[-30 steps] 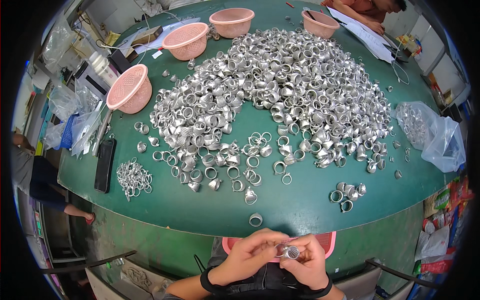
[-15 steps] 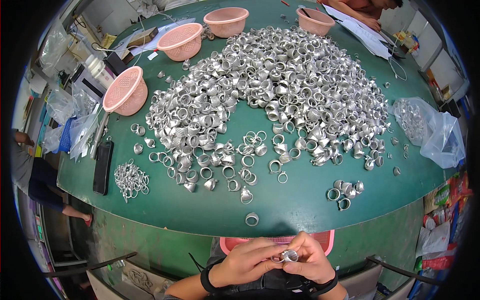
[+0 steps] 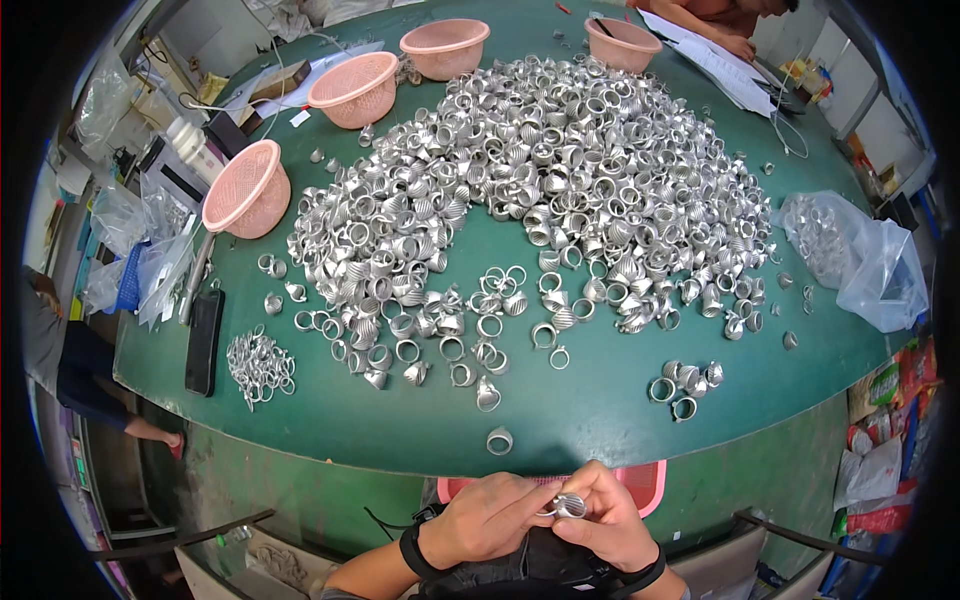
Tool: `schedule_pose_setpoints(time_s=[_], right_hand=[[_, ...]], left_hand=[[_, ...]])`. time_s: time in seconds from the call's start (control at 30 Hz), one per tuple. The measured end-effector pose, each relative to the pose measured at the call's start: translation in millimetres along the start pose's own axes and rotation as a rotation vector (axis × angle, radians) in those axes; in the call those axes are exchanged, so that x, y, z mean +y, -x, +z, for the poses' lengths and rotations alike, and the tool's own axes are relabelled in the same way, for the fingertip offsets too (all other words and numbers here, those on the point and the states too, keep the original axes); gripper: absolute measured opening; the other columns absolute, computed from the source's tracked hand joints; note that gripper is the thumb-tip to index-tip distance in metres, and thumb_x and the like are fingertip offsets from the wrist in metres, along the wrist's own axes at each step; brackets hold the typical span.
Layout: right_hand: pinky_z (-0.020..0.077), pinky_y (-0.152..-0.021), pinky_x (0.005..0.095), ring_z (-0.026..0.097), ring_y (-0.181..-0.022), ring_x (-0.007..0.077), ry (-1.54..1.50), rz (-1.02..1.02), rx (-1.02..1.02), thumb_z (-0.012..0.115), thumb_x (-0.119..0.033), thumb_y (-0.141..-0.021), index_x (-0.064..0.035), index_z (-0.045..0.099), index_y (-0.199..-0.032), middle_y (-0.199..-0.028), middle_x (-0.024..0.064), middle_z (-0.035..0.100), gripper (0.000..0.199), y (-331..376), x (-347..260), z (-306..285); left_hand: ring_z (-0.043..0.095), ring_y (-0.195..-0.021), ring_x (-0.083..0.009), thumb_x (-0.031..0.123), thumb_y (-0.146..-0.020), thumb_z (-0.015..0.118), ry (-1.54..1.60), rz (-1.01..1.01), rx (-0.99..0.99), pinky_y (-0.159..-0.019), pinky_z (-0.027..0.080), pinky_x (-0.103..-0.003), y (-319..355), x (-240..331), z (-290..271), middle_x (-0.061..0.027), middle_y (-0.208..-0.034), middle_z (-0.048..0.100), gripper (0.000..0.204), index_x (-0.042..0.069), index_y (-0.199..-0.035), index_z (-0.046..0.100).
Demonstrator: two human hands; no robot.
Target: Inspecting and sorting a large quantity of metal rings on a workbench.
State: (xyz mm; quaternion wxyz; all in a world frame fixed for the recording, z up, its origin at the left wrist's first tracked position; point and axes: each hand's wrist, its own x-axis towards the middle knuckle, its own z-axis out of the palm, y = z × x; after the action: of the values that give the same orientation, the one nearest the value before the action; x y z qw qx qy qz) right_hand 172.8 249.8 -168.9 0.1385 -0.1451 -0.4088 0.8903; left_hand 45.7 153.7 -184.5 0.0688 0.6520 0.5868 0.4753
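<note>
Between the fingers of my right hand (image 3: 606, 525) is a silver metal ring with slanting grooves (image 3: 571, 506). My left hand (image 3: 488, 516) meets it from the other side, closed on a thin ring (image 3: 546, 512) that touches or nearly touches the grooved one; its fingers partly hide it. Both hands are in front of the table's near edge, above a pink basket (image 3: 647, 484). Just beyond them, a single ring (image 3: 499, 440) lies on the green table (image 3: 580, 425). A large pile of similar grooved rings (image 3: 600, 150) covers the table's middle.
Thin rings (image 3: 260, 365) lie heaped at left beside a black phone (image 3: 204, 342). A few rings (image 3: 686, 382) cluster at right, near a clear plastic bag (image 3: 875, 270). Several pink baskets (image 3: 355, 92) stand along the back and left. Across the table is another person's hand (image 3: 738, 47).
The view has shifted slightly. My hands stay together at the near edge, and the grooved ring in my right fingers has tilted a little.
</note>
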Motion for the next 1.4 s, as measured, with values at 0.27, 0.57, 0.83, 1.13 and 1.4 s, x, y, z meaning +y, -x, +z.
schedule_pose_setpoints(time_s=[0.27, 0.57, 0.83, 1.13, 1.4], right_hand=[[0.0261, -0.046, 0.0198, 0.031, -0.051, 0.0092, -0.057, 0.463, -0.181, 0.020, -0.039, -0.088, -0.0012, 0.040, -0.086, -0.061, 0.0020, 0.036, 0.042, -1.2, -2.2, -6.1], [0.0279, -0.045, 0.0145, 0.037, -0.052, 0.0017, 0.073, 0.444, 0.093, 0.038, -0.025, -0.087, -0.0053, 0.052, -0.079, -0.064, -0.0054, 0.046, 0.026, 3.4, 0.2, 10.1], [0.0277, -0.042, 0.0166, 0.036, -0.047, 0.0034, 0.175, 0.459, 0.041, 0.041, -0.026, -0.086, -0.0053, 0.051, -0.070, -0.056, -0.0039, 0.043, 0.028, 6.5, -1.1, 9.4], [0.0287, -0.042, 0.0192, 0.035, -0.048, 0.0028, 0.463, 0.274, 0.066, 0.043, -0.014, -0.084, -0.0034, 0.041, -0.061, -0.052, -0.0034, 0.039, 0.025, -3.9, -8.1, 9.8], [0.0298, -0.045, 0.0200, 0.038, -0.048, 0.0086, 0.287, 0.242, 0.118, 0.036, -0.020, -0.085, -0.0026, 0.040, -0.064, -0.054, 0.0054, 0.045, 0.027, -8.7, -18.1, 3.4]], left_hand=[[0.051, -0.061, -0.0200, 0.002, -0.060, 0.060, -0.113, 0.052, -0.048, -0.052, 0.042, -0.029, -0.1, -2.4, -2.4, -0.0081, -0.075, 0.055, 0.036, -0.002, -0.095, 0.053], [0.048, -0.056, -0.0196, 0.027, -0.068, 0.057, -0.098, 0.110, -0.252, -0.050, 0.040, -0.029, -7.9, -11.1, -7.0, -0.0074, -0.072, 0.050, 0.029, 0.000, -0.076, 0.051], [0.046, -0.049, -0.0189, 0.025, -0.066, 0.060, -0.190, 0.270, -0.253, -0.044, 0.038, -0.026, -1.7, -10.5, -8.5, -0.0072, -0.062, 0.048, 0.027, 0.004, -0.063, 0.044], [0.053, -0.062, -0.0271, 0.015, -0.075, 0.052, 0.218, -0.080, -0.254, -0.057, 0.043, -0.034, 13.6, -11.4, 1.9, -0.0127, -0.070, 0.052, 0.015, 0.001, -0.074, 0.048], [0.053, -0.063, -0.0227, 0.015, -0.081, 0.046, 0.425, -0.373, -0.238, -0.059, 0.042, -0.031, 0.0, -4.8, -11.2, -0.0110, -0.071, 0.051, 0.020, -0.001, -0.091, 0.048]])
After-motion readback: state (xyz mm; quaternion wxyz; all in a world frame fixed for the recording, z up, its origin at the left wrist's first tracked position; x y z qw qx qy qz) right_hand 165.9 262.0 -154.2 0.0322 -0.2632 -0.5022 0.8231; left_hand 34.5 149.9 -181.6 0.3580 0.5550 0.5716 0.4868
